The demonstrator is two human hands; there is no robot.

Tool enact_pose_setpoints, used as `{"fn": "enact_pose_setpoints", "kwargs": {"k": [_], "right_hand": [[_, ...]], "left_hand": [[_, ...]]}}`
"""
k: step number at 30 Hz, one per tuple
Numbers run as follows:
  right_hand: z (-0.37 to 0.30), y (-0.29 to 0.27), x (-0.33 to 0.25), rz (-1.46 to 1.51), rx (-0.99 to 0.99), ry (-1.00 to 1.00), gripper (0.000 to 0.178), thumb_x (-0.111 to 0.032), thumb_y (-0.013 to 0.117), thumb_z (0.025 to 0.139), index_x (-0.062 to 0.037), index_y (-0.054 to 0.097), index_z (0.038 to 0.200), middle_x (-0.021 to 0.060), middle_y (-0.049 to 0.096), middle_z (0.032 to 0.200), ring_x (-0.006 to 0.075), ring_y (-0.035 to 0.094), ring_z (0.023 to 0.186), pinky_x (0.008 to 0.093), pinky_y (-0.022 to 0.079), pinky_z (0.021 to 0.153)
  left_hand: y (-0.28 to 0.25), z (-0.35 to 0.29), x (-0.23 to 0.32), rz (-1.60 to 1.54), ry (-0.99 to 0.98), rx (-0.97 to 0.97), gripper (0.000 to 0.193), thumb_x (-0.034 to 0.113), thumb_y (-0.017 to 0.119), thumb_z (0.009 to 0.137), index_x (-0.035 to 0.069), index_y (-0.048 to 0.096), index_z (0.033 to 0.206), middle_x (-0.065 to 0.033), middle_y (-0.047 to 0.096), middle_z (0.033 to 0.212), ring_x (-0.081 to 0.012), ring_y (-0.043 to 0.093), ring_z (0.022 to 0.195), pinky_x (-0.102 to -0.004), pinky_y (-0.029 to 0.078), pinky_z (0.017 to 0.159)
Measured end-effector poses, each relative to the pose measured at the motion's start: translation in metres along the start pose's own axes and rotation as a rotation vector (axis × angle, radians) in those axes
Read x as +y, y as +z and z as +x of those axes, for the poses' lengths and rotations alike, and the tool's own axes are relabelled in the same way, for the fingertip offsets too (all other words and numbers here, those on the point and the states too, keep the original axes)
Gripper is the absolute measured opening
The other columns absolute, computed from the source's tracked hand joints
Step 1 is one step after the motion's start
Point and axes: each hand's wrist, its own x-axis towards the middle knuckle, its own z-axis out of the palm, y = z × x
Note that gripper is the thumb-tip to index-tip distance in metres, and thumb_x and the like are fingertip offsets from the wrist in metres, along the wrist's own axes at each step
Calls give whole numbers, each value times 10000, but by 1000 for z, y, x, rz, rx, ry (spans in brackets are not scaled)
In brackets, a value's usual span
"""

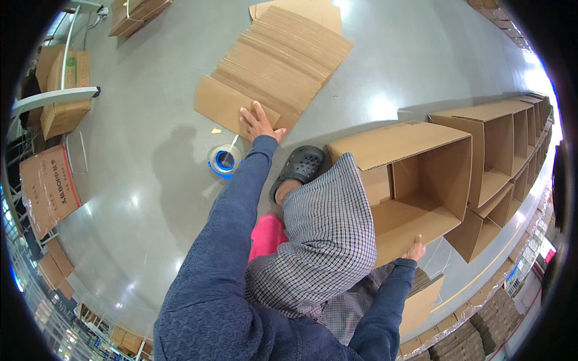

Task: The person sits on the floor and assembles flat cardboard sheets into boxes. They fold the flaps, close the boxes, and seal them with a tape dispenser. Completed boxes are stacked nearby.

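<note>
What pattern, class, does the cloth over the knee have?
A small check: the cloth shows it best in the head view.

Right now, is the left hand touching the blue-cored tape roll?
Apart. The head view shows the left hand spread at the flattened cardboard stack, with grey floor visible between it and the tape roll.

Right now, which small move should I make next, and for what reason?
Probably the left grip should draw the nearest flat carton away from the row of folded cartons: it rests at that carton's edge, while the right grip is at the lower edge of the open box.
</note>
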Motion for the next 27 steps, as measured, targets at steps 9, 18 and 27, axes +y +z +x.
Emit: {"fn": "enact_pose_setpoints", "kwargs": {"k": [9, 18, 27], "right_hand": [[-10, 7, -7, 18, 26, 20, 343, -124, 534, 928, 33, 472, 1227, 158, 613, 1071, 293, 635, 902, 418, 556, 764], [1, 4, 2, 61, 1, 15, 336, -120, 541, 925, 30, 489, 1221, 148, 618, 1066, 286, 636, 894, 408, 552, 759], [8, -1, 9, 63, 7, 38, 300, -122, 569, 911, 15, 511, 1171, 130, 614, 1047, 250, 628, 858, 400, 555, 713]], "left_hand": [[2, 15, -21, 179, 185, 21, 1191, 251, 818, 650, 134, -4, 1504, -387, 33, 1461, -517, 111, 1380, -494, 203, 1141], [-2, 18, -24, 194, 188, -59, 1186, 228, 802, 669, 107, -35, 1501, -411, 37, 1447, -489, 115, 1393, -477, 190, 1150], [-5, 18, -26, 154, 200, -91, 1197, 248, 797, 653, 131, -35, 1507, -399, 24, 1465, -572, 173, 1341, -502, 242, 1124]]}}
